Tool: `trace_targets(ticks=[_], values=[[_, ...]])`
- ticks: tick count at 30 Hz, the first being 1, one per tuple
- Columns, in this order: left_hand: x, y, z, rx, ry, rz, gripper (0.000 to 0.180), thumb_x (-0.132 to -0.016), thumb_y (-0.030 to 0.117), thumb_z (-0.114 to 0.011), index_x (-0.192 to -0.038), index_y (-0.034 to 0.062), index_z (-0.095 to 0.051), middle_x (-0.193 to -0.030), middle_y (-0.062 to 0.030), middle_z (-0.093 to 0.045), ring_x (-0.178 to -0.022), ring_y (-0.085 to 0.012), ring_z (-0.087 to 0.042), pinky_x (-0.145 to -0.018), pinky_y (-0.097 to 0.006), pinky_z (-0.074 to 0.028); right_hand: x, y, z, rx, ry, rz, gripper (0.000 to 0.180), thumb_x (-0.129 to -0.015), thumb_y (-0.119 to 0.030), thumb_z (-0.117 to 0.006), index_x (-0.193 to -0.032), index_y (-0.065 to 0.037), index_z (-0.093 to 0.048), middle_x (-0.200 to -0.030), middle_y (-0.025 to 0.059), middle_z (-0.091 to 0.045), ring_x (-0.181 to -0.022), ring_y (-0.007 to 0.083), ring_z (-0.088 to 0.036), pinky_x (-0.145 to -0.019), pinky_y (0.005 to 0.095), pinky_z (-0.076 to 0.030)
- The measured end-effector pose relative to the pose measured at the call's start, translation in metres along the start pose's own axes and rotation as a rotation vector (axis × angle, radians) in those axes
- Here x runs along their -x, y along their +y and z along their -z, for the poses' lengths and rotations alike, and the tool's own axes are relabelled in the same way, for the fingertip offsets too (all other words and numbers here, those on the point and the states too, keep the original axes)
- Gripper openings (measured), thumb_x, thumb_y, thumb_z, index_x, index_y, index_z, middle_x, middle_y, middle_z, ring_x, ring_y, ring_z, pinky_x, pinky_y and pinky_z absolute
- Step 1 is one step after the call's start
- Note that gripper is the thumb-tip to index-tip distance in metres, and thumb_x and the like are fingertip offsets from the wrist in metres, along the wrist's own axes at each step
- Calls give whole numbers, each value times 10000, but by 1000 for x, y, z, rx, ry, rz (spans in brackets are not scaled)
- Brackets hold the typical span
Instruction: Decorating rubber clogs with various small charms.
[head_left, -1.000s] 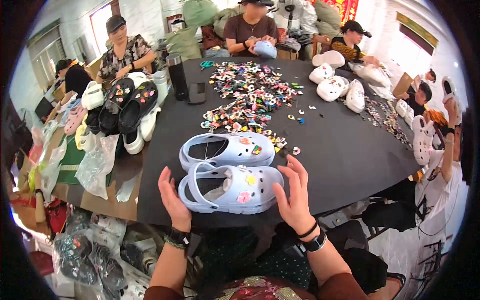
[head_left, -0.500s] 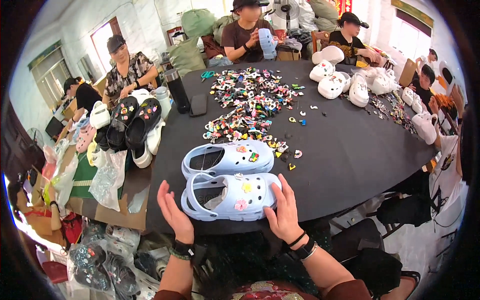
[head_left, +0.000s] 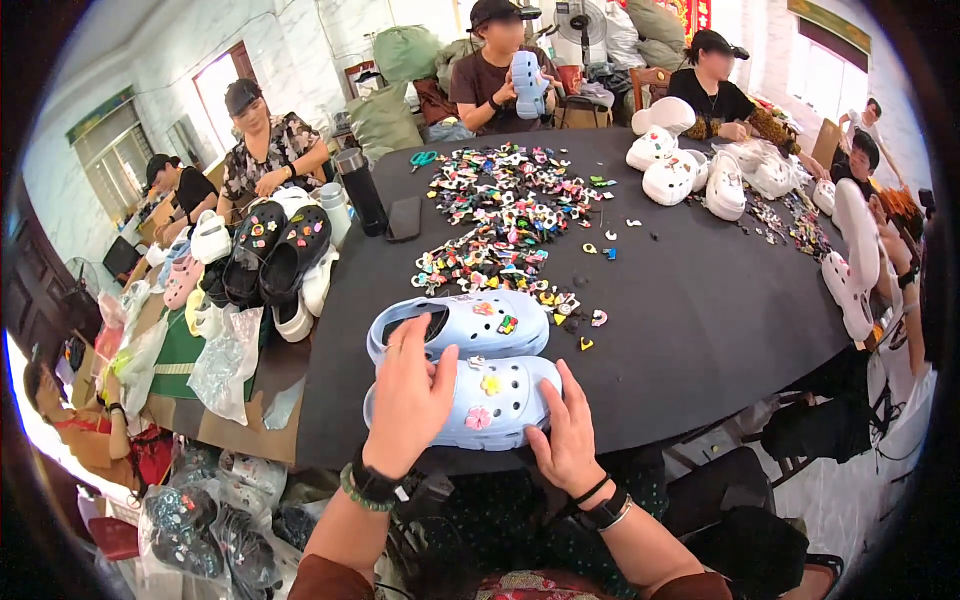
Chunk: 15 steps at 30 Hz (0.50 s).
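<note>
Two light-blue clogs lie side by side in front of me, toes to the right. The near clog (head_left: 507, 405) carries a yellow flower charm (head_left: 490, 384) and a pink flower charm (head_left: 478, 417). On the far clog (head_left: 515, 318) sit a few small colourful charms. My left hand (head_left: 412, 400) is over the heel opening of the near clog, fingers stretched toward the far one; it hides the heel and strap. Around the near clog's toe my right hand (head_left: 566, 430) rests with thumb and fingers apart, touching it without a grip.
A large heap of colourful shoe charms (head_left: 500, 215) covers the black table (head_left: 690, 330) beyond the clogs. Back left are a dark bottle (head_left: 360, 192), a phone (head_left: 404, 219) and teal scissors (head_left: 423, 160). Black clogs (head_left: 294, 250) stand left, white clogs (head_left: 668, 178) back right. Several co-workers sit around.
My left hand has moved right, from beside the near clog's heel to above its opening. The right hand stays at the toe. Across the table, a co-worker has turned a light-blue clog upright.
</note>
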<state>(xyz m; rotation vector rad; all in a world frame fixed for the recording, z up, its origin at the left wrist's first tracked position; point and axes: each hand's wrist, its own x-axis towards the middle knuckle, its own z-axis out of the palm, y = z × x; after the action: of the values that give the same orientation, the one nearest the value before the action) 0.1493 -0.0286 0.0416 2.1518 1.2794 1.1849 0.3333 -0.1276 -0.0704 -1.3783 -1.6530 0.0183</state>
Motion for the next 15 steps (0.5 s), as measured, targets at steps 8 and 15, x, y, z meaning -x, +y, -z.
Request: trace_targets(ticks=[8,15], values=[[-31,-33,-22,-275,-93,-25,328,-917,297,-604,-952,-22,-668,-880,-223,-683,-832,-417,-646,-784,-497,-505,1,-1,0,-6,-4,8,672,-863,-237,-686,-1437,-54,-386,-1515,293,-294,-1344,458,-382,-1076,522,-347],[-31,-23,-22,-355,-112,69,334,-907,304,-600,-787,-5,-649,-819,-193,-681,-819,-389,-632,-734,-496,-496,-1,-1,3,-4,-4,9,658,-874,-256,-675,-1433,-53,-394,-1517,292,-290,-1346,460,-378,-1076,519,-346]])
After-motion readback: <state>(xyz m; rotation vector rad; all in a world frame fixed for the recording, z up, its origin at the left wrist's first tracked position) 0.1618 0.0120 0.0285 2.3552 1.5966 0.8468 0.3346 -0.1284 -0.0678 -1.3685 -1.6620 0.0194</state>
